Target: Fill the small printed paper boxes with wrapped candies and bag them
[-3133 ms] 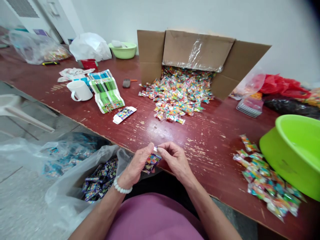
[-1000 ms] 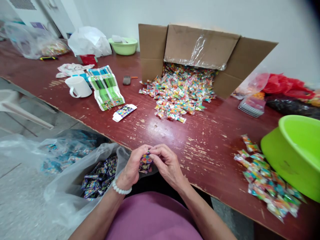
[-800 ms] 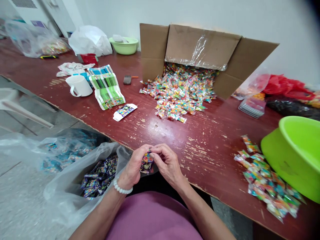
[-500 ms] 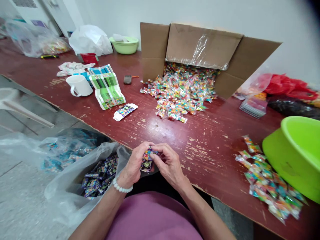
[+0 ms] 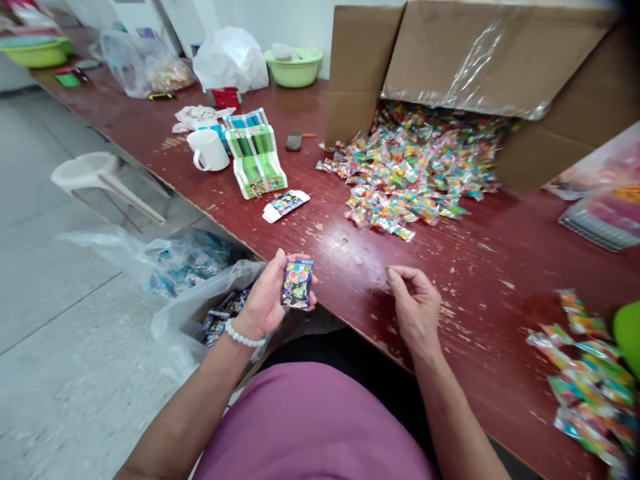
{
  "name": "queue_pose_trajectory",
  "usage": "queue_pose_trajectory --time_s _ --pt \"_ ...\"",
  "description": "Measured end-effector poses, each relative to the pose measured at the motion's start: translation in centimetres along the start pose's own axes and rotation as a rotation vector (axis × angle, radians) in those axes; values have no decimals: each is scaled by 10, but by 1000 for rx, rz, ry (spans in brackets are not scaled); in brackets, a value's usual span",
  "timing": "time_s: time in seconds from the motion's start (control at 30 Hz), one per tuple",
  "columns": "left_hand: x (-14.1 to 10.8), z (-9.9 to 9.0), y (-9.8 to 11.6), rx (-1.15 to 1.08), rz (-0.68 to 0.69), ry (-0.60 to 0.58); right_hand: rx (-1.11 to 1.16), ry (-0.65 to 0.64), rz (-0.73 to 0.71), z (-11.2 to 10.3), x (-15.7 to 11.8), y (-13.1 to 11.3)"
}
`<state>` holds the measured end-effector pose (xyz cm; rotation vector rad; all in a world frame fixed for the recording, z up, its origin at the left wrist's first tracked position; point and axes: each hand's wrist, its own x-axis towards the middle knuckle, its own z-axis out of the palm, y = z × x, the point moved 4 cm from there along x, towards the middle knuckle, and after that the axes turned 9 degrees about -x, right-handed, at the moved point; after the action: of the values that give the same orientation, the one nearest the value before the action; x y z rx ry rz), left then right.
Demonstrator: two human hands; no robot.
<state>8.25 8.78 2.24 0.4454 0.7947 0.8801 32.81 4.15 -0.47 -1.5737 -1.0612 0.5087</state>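
My left hand (image 5: 270, 293), with a beaded bracelet at the wrist, holds a small dark printed box (image 5: 298, 284), its colourful face turned up, near the table's front edge. Over the red table (image 5: 340, 267), my right hand (image 5: 417, 303) is apart from the box, thumb and forefinger pinched together; whether anything is between them is too small to tell. Beyond the hands, a flattened printed carton (image 5: 286, 205) lies on the table. Wrapped candies (image 5: 425, 173) spill out of a large open cardboard box (image 5: 450, 60) at the back.
A green printed sheet (image 5: 257, 163), white mug (image 5: 209, 150) and pale green basin (image 5: 294, 68) stand at the back left. More candies (image 5: 590, 380) lie beside a bright green basin (image 5: 629, 337) at right. Below the table's left edge are a plastic bag (image 5: 175, 333) of dark boxes and a white stool (image 5: 90, 170).
My right hand has let go of the small box and moved right. My left hand keeps the box, now more fully visible. The view has shifted, showing more of the left side.
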Motion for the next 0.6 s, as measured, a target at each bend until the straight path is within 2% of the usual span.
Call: queue_pose_trajectory --time_s 0.1,0.23,0.37,0.43,0.5,0.6 --pt "-7 -15 11 50 74 57 -83 42 33 -5 3 17" --pt "-24 -47 29 194 195 181 -211 26 -43 -4 0 18" --pt "-53 -97 62 567 327 430 -278 -13 -111 -2 -3 17" --pt "-66 -115 81 753 422 533 -288 -20 -111 -2 -3 18" --pt "-68 -123 94 856 477 561 -308 -26 -116 -1 -4 18" --pt "-43 -110 106 1034 549 503 -343 -59 -157 2 -5 15"
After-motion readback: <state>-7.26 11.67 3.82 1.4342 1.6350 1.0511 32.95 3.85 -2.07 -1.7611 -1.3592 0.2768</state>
